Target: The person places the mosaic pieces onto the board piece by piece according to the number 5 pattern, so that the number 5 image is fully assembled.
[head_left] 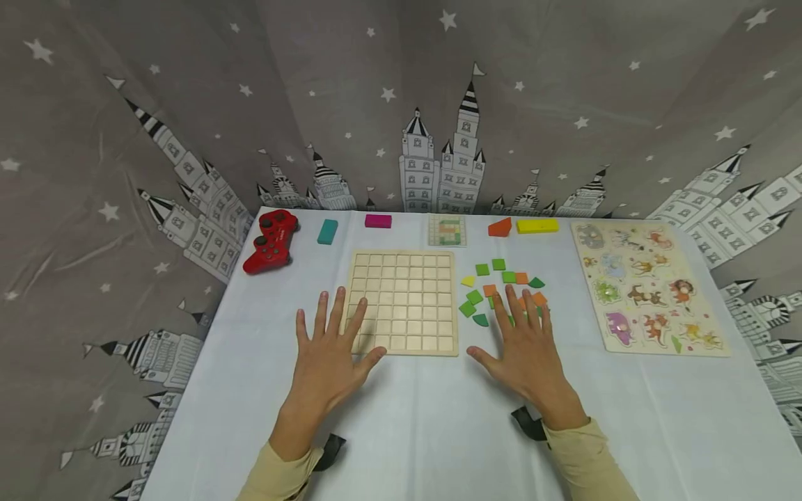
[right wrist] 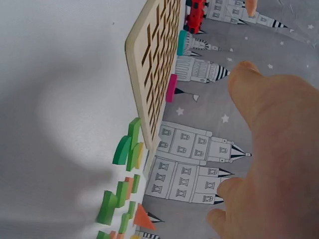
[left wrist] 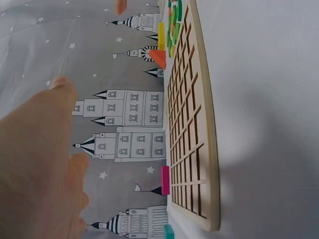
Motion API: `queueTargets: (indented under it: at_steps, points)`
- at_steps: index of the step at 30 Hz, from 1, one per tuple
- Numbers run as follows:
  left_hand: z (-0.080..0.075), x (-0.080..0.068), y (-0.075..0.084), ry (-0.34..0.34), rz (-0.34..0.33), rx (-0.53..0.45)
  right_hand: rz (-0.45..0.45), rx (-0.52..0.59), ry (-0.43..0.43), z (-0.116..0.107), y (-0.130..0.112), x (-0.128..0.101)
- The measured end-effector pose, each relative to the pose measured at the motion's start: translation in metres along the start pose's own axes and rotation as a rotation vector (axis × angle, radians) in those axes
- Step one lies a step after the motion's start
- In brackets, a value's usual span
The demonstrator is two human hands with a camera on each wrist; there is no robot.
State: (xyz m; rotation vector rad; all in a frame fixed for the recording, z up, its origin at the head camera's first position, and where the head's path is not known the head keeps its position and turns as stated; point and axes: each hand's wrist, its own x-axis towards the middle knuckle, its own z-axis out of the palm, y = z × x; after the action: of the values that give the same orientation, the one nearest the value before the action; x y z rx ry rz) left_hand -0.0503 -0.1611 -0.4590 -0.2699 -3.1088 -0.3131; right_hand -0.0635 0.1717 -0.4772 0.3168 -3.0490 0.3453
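Observation:
A square wooden grid board [head_left: 403,303] with rows of shallow cells lies at the middle of the table. Over its lower left edge my left hand [head_left: 328,358] hovers with fingers spread, holding nothing. To the board's right is a loose group of small tiles, green squares [head_left: 482,269], orange squares [head_left: 489,290], dark green rounded pieces [head_left: 480,320] and a yellow one [head_left: 468,281]. My right hand [head_left: 526,351] is spread above the near side of these tiles, its fingers covering some of them, and it too holds nothing. Both palms face down.
Along the back edge lie a red game controller [head_left: 272,241], a teal block [head_left: 327,232], a magenta block [head_left: 378,221], a small patterned card [head_left: 447,230], an orange block [head_left: 500,227] and a yellow block [head_left: 537,225]. An animal puzzle board [head_left: 651,289] lies at the right.

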Motion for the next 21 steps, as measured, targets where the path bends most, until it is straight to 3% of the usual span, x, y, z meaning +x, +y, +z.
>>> queueTargets:
  at_steps: [6,11,15,21]
  points:
    - [0.012,0.004,-0.011,-0.048,-0.028,-0.120,0.063,0.121,-0.004,0.005,0.027,0.011]
    - [0.029,0.011,-0.027,-0.091,-0.073,-0.246,0.244,0.276,0.011,0.010,0.074,0.033]
    - [0.042,0.019,-0.037,-0.068,-0.082,-0.320,0.336,0.312,0.052,0.013,0.105,0.055]
    - [0.058,0.022,-0.045,-0.043,-0.075,-0.349,0.340,0.284,0.034,0.019,0.124,0.080]
